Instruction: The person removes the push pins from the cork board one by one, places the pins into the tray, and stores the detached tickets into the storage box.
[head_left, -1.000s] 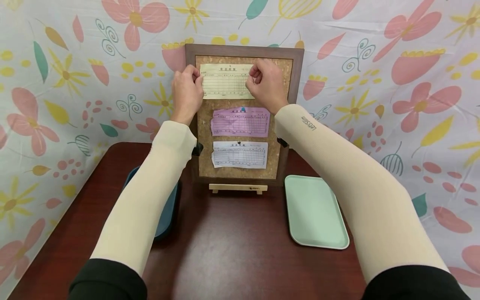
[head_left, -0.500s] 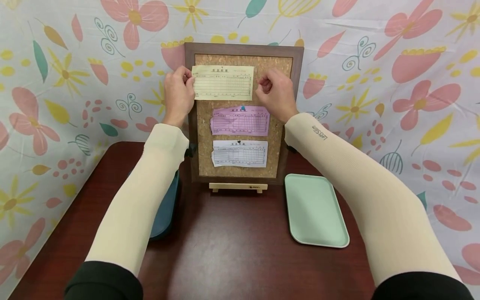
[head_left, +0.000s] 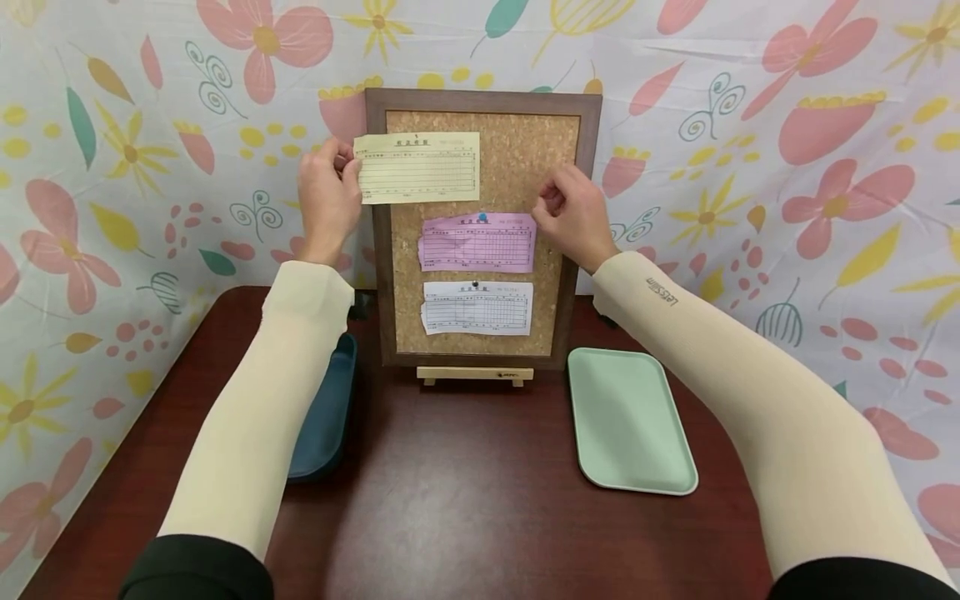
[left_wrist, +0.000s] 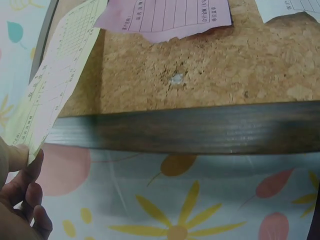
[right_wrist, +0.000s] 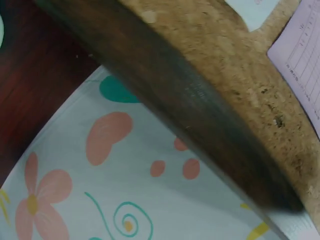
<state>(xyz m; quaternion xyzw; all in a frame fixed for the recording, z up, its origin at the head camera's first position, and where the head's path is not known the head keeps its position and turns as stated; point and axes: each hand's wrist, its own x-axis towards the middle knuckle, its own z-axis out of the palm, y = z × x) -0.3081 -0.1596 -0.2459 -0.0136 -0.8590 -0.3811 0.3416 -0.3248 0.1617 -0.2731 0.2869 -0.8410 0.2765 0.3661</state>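
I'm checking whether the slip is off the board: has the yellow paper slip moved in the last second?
Yes. The yellow paper slip, pinched by the left hand, has shifted left; it now overhangs the left edge of the brown-framed cork board.

The camera on my head looks forward and slightly down from a middling distance, taking in the whole cork board (head_left: 517, 150), both my forearms and the table (head_left: 465, 492). The one on my left wrist sits very close to the board's left frame edge (left_wrist: 190, 127), looking across the cork at the pink slip (left_wrist: 165, 17). My right wrist camera is closer still, facing the frame's right edge (right_wrist: 200, 115). All three views share the board; all three catch the pink slip.
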